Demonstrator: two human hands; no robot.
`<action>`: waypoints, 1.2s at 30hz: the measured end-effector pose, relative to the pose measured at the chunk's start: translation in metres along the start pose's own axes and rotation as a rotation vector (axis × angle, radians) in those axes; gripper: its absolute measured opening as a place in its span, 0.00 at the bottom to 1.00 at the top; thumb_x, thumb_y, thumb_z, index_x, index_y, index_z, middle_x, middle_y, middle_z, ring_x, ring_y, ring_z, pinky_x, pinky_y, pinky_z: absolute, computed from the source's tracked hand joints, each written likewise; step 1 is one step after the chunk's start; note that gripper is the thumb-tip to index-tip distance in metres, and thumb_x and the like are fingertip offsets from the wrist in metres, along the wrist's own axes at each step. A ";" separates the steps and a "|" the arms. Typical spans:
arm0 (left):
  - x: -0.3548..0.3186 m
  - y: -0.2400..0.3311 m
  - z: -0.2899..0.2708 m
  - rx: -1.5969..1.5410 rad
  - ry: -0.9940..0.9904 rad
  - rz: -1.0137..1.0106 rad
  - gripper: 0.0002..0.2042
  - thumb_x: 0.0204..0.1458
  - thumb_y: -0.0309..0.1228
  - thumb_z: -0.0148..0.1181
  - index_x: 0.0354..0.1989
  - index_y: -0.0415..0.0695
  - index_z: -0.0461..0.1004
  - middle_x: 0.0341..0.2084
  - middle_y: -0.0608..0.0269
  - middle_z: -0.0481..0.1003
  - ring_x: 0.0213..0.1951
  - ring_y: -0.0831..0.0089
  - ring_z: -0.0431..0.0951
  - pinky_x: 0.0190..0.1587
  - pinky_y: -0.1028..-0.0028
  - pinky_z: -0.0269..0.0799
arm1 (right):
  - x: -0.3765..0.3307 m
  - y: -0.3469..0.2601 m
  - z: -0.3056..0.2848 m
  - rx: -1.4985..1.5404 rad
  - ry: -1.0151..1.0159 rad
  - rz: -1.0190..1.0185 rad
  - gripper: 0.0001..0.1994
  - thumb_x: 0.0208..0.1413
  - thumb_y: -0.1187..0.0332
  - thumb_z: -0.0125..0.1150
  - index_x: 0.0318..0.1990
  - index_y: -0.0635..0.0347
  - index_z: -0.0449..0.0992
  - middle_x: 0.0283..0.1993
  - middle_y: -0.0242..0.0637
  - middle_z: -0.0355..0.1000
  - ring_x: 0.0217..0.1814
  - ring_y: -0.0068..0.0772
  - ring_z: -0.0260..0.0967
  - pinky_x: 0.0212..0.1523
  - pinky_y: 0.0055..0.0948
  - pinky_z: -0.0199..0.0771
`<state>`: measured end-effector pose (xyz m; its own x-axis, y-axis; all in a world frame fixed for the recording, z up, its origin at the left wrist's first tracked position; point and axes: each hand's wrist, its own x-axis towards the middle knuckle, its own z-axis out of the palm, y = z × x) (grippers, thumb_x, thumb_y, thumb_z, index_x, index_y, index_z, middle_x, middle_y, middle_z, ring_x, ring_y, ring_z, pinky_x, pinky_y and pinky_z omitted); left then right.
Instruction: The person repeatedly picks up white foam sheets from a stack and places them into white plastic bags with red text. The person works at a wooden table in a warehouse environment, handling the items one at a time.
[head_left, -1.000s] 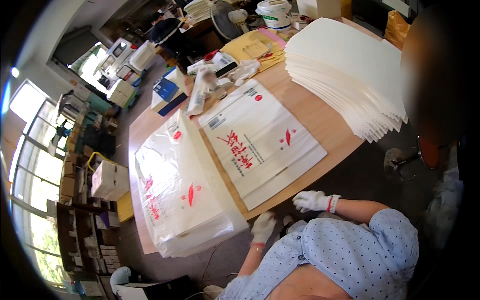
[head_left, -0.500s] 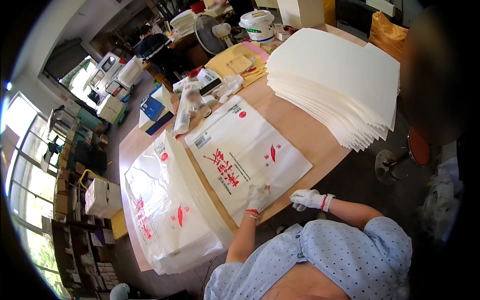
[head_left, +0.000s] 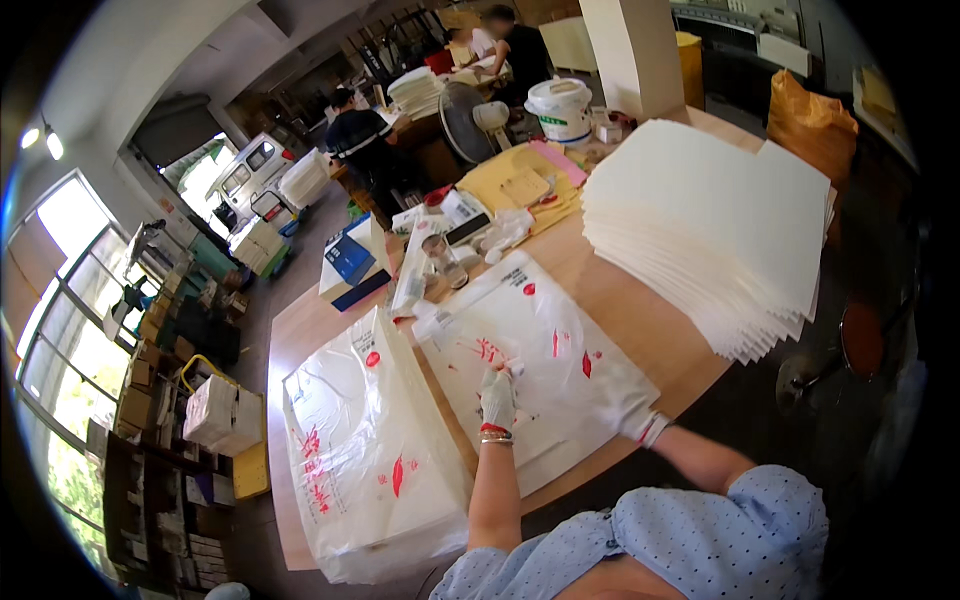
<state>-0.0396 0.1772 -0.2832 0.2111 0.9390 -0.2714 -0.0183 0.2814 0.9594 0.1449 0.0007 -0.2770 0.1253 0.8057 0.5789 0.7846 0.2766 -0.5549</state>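
Note:
A printed plastic bag (head_left: 545, 335) with red writing and a red leaf mark lies before me, its film rippled and its print bent out of shape. My left hand (head_left: 497, 398), in a white glove, is on the film with its fingers pinched on it. At the bag's right side is my gloved right hand (head_left: 632, 412), smeared by motion, its fingers unclear. To the left sits a thick pile of similar bags (head_left: 365, 440). A tall, fanned stack of white sheets (head_left: 710, 215) stands at the far right of the table.
Behind the bag are a glass jar (head_left: 447, 265), a blue-and-white box (head_left: 355, 262), yellow envelopes (head_left: 510, 185) and a white bucket (head_left: 560, 112). A fan (head_left: 465, 122) stands farther back. Co-workers (head_left: 365, 145) are beyond the wooden table (head_left: 300, 320). A stool (head_left: 860, 340) is at right.
My left hand has moved away from me over the bag and the film has rippled under it. My right hand has come from off the table edge to the bag's right side. The view has shifted.

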 end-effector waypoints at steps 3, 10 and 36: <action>-0.033 0.040 0.028 -0.072 -0.185 0.097 0.13 0.55 0.28 0.47 0.49 0.44 0.68 0.21 0.73 0.68 0.19 0.87 0.61 0.19 0.85 0.57 | 0.042 -0.030 0.048 0.132 -0.035 -0.220 0.14 0.52 0.70 0.49 0.46 0.61 0.70 0.42 0.47 0.68 0.44 0.47 0.65 0.41 0.39 0.67; -0.077 0.133 0.042 0.413 -0.145 0.364 0.22 0.53 0.23 0.48 0.58 0.40 0.60 0.24 0.70 0.71 0.20 0.86 0.62 0.21 0.83 0.59 | -0.024 0.025 0.098 0.601 -0.372 0.301 0.11 0.52 0.69 0.52 0.43 0.57 0.73 0.39 0.44 0.70 0.42 0.47 0.68 0.42 0.38 0.69; -0.232 0.106 0.217 -0.278 -0.778 -0.397 0.20 0.48 0.26 0.50 0.51 0.37 0.62 0.46 0.54 0.69 0.49 0.63 0.70 0.51 0.64 0.67 | -0.050 -0.057 -0.351 0.125 -0.281 -0.097 0.11 0.52 0.66 0.54 0.41 0.61 0.73 0.43 0.39 0.71 0.47 0.39 0.68 0.52 0.40 0.65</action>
<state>0.1213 -0.0532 -0.1020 0.8491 0.3937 -0.3522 -0.0171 0.6869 0.7265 0.3076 -0.2391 -0.0644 -0.1330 0.8805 0.4550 0.7015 0.4079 -0.5844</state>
